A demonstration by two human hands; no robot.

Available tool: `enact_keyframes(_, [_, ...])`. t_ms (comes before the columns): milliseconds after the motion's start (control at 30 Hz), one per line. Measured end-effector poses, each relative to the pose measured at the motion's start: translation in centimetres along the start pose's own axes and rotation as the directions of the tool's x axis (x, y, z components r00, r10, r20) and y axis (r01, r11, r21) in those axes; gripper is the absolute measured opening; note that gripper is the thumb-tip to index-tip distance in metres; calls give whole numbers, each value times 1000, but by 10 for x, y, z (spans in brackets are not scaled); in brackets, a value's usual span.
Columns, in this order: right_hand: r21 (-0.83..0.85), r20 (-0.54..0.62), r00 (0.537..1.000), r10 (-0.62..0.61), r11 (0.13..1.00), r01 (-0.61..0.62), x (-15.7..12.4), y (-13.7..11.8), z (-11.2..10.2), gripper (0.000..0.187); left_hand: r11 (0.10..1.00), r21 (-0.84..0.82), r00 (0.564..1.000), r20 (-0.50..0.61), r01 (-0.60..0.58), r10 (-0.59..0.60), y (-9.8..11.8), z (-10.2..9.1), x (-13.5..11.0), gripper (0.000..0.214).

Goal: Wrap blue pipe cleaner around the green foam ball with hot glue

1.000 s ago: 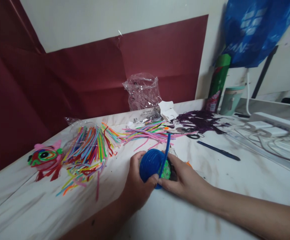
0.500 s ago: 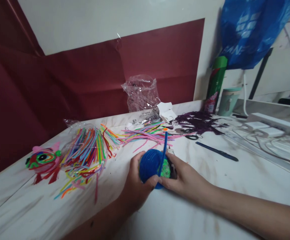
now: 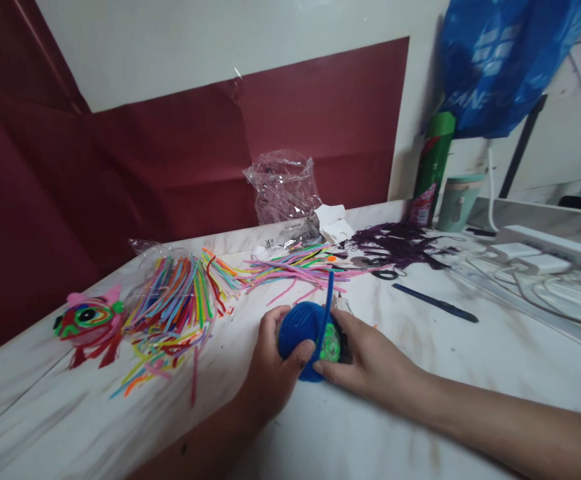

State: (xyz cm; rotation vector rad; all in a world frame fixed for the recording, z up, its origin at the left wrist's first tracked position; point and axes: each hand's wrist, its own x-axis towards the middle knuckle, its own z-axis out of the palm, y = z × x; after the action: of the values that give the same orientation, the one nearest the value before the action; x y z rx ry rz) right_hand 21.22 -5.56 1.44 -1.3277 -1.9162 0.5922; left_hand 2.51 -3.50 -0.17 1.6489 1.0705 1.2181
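My left hand (image 3: 273, 373) is wrapped round a blue pipe-cleaner ball (image 3: 300, 330) held just above the white marbled table (image 3: 370, 433), thumb pressed on its front. My right hand (image 3: 367, 360) grips the ball's right side, where a green patch (image 3: 331, 347) shows. A loose blue pipe-cleaner end (image 3: 327, 300) sticks up from the ball between my two hands. A heap of many-coloured pipe cleaners (image 3: 180, 300) lies to the left, partly in a clear bag.
A red, green and pink pipe-cleaner figure (image 3: 90, 321) lies at the far left. Behind are a crumpled clear plastic bag (image 3: 283, 187), purple strands (image 3: 400, 243), a blue pen (image 3: 435, 302), a green can (image 3: 433, 167), a teal cup (image 3: 459, 200) and white cables (image 3: 545, 280).
My left thumb has shifted slightly up over the ball's front and the ball has turned a little. Both hands stay in the same place.
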Motion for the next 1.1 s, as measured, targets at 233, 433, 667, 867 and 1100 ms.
enact_keyframes(233, [21,-11,1000,5,1000,-4,2,0,-3,68,997,-70,999,27,37,-36,1,-1,0,78])
enact_keyframes(433, [-147,-21,991,-129,981,125,1,4,-1,71,996,-41,996,46,75,-73,7,1,2,75])
enact_keyframes(667, [-24,-184,943,-277,960,277,3,5,-14,42,966,-200,987,32,161,-158,11,-3,7,69])
enact_keyframes(867, [15,-236,935,-263,962,274,5,4,-29,35,898,-366,965,0,244,-262,9,-8,15,70])
enact_keyframes(1100, [-20,-144,901,-409,911,411,1,12,-10,40,899,-376,974,74,225,-214,9,-4,12,70])
